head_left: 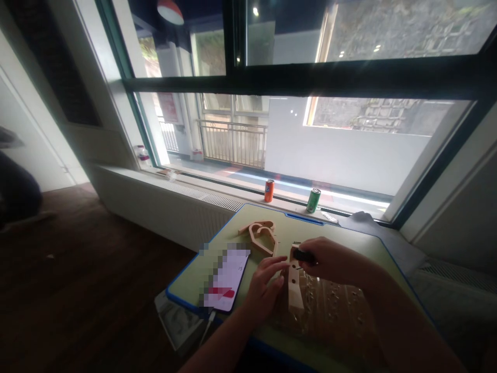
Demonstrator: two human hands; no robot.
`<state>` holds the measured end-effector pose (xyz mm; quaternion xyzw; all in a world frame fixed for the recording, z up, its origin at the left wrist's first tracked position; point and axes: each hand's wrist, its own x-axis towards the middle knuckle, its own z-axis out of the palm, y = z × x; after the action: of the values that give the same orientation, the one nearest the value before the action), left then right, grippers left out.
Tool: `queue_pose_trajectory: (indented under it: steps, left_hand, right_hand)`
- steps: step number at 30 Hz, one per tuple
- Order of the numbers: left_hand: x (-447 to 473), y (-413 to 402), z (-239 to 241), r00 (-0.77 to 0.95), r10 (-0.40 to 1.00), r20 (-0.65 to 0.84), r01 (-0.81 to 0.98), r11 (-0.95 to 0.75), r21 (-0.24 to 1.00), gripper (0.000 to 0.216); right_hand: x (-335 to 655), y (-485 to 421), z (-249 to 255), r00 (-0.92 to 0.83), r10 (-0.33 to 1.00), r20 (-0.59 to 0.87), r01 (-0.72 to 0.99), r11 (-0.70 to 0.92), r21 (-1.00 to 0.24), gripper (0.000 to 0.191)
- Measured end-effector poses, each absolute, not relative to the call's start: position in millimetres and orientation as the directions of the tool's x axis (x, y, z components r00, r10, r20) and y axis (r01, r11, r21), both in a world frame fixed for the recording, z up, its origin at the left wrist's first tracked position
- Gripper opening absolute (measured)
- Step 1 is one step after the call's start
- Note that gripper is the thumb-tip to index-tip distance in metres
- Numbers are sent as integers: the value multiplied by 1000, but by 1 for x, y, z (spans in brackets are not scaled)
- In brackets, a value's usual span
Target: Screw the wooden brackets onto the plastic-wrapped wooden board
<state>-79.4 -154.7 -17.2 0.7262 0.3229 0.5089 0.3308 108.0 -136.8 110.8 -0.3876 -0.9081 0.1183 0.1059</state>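
Observation:
A pale wooden piece with dark round holes stands on the table between my hands. My left hand holds it from the left, with fingertips and thumb against its side. Closed in my right hand is a black-handled tool, over the upper part of the wood. A thin metal shaft shows below the handle near a hole; the tool's exact kind is unclear. Beyond my left hand lie curved wooden parts, shaped like hooks or loops.
Left of my hands a phone lies on the blue-edged table, with a white cable. Wrinkled clear plastic over brown material sits under my right arm. An orange can and a green can stand on the windowsill.

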Motion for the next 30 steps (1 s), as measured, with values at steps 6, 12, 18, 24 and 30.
queue_pose_trajectory:
  steps: [6, 12, 18, 24, 30]
  left_hand:
    - [-74, -153, -16, 390, 742, 545, 208, -648, 733, 29]
    - [-79, -160, -12, 418, 743, 522, 178, -631, 755, 28]
    - [-77, -160, -18, 370, 746, 553, 160, -638, 753, 25]
    - [-76, -160, -16, 346, 762, 547, 163, -624, 764, 25]
    - [-77, -159, -15, 365, 762, 535, 118, -607, 786, 22]
  right_hand:
    - [119, -124, 96, -654, 748, 112, 706, 657, -264, 10]
    - [114, -135, 100, -721, 686, 98, 646, 717, -260, 10]
    - [101, -136, 89, -743, 666, 63, 634, 732, -250, 15]
    - [98, -130, 82, -732, 675, 90, 643, 729, -235, 15]
    - [99, -130, 79, -732, 676, 91, 652, 733, -194, 16]
